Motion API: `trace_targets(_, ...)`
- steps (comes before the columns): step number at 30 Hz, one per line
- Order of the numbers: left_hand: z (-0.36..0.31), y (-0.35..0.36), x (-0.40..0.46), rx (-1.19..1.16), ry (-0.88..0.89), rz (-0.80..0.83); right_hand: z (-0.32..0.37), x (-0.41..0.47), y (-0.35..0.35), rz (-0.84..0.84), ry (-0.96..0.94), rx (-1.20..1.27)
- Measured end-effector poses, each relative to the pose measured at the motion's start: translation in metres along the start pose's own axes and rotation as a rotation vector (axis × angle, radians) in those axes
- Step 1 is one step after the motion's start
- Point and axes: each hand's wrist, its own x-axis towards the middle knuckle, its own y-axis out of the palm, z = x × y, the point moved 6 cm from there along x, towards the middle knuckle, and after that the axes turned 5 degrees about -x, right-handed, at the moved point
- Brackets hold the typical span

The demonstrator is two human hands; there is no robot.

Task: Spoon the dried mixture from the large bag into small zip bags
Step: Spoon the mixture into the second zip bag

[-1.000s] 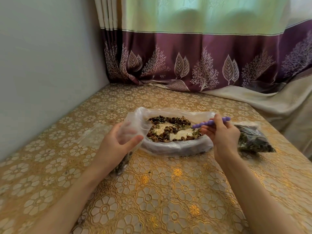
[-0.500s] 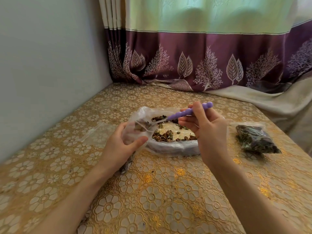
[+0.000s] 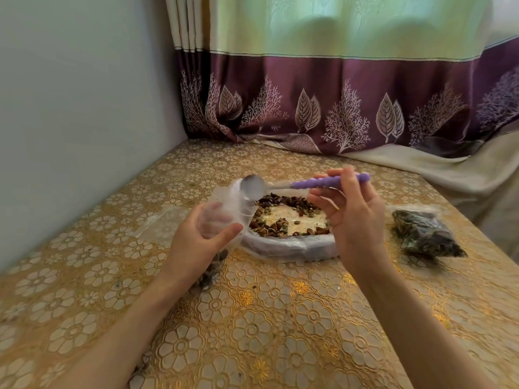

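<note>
I have the small zip bag (image 3: pixel 224 217) just left of the frame's centre, held upright with its mouth open toward the top. My left hand (image 3: pixel 199 242) grips it, thumb curled across the front and the fingers showing through the clear plastic behind. Some of the dried mixture (image 3: pixel 286 217) already sits in the bag's bottom, below my palm, where it meets the tablecloth (image 3: pixel 266 327).

The spoon (image 3: pixel 297 185) lies nearly level just above centre. Its metal bowl is tipped over the bag's mouth and looks empty. My right hand (image 3: pixel 354 217) pinches the beaded purple handle between thumb and forefinger, the other fingers loosely curled beneath it.

The large bag (image 3: pixel 289 245) lies flat on the table at centre, directly behind the small bag and under the spoon, its top rolled open. The brown and green pieces ring a pale patch in the middle.

At the right of the frame, well apart from the large bag, a filled zip bag (image 3: pixel 424 234) lies on its side, dark with the mixture. To the left of my left hand an empty clear bag (image 3: pixel 160 223) lies flat, hard to make out against the pattern.

The gold floral cloth covers the whole table. A plain wall (image 3: pixel 78 108) fills the upper left, and a green and purple curtain (image 3: pixel 337 94) with leaf prints spans the top.
</note>
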Motion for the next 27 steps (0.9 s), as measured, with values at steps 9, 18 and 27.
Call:
trace_targets(9, 0.002, -0.002, 0.001, 0.045, 0.004, -0.004, -0.018, 0.011, -0.049, -0.252, 0.027, -0.246)
trace_targets(18, 0.005, -0.004, 0.002, 0.065, 0.005, -0.007, -0.032, 0.014, -0.055, -0.246, 0.087, -0.437)
trace_targets(27, 0.001, -0.002, 0.001, 0.085, 0.012, -0.006, -0.042, 0.010, -0.043, -0.105, 0.228, -0.396)
